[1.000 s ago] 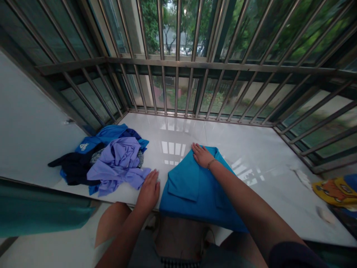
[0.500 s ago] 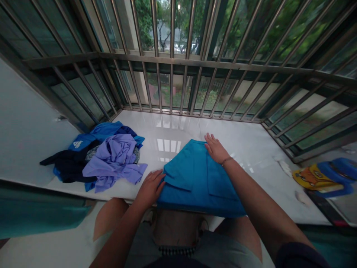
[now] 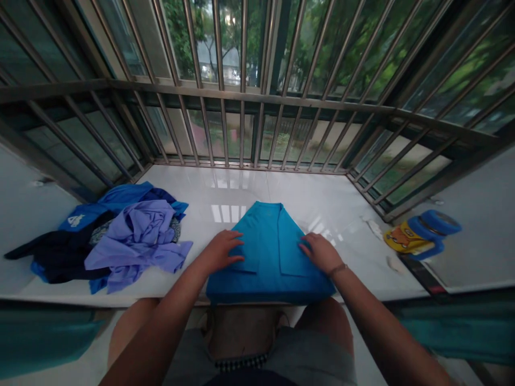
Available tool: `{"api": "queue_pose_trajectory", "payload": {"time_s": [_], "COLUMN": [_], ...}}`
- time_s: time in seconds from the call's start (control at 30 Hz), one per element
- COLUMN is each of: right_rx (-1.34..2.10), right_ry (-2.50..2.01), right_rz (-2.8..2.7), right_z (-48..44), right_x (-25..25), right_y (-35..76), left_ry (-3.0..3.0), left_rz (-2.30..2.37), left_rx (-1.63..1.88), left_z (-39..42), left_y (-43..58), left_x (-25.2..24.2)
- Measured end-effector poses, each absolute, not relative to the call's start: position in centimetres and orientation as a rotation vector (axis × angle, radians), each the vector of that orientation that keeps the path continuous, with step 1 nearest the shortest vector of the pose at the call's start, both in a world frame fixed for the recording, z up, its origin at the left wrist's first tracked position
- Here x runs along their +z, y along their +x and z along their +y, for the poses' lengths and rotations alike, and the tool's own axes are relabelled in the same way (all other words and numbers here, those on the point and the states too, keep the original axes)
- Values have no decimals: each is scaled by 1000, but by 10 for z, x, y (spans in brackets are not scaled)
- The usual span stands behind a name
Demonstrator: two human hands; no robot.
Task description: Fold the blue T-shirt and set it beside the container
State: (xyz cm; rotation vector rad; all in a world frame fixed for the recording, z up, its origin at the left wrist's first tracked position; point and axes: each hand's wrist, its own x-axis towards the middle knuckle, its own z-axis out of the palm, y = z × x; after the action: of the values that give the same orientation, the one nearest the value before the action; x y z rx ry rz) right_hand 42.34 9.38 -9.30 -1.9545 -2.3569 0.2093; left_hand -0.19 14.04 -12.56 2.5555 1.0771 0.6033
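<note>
Blue folded shirt on marble worktop: left hand and right hand flat upon it, fingers spread, apparently securing the folds.

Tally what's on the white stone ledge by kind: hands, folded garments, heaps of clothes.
Hands: 2, left hand and right hand
Folded blue garment: 1
Loose clothing heap: 1
Total: 4

Steel window bars run along a glazed bay, with a horizontal rail across them. White polished marble ledge reflects dull daylight. Green trees stand outside. Pale floor noted below.
</note>
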Motion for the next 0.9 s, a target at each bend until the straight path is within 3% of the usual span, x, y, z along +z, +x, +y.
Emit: {"api": "queue_pose_trajectory", "payload": {"time_s": [0.23, 0.47, 0.7, 0.9], "right_rx": [227, 126, 198, 222], "right_ry": [-1708, -1729, -1654, -1629], "right_rz": [-2560, -2540, -2566, -2473], "right_z": [24, 24, 23, 38], "right_x": [-111, -118, -111, -97], "right_y": [346, 345, 347, 348], "left_ry": [2657, 2601, 2584, 2482], "left_rz": [922, 1094, 1112, 1244], "left_rx": [394, 664, 503, 684], "left_z": [98, 84, 74, 112], "left_y": [33, 60, 71, 61], "left_x": [-135, -134, -141, -136]}}
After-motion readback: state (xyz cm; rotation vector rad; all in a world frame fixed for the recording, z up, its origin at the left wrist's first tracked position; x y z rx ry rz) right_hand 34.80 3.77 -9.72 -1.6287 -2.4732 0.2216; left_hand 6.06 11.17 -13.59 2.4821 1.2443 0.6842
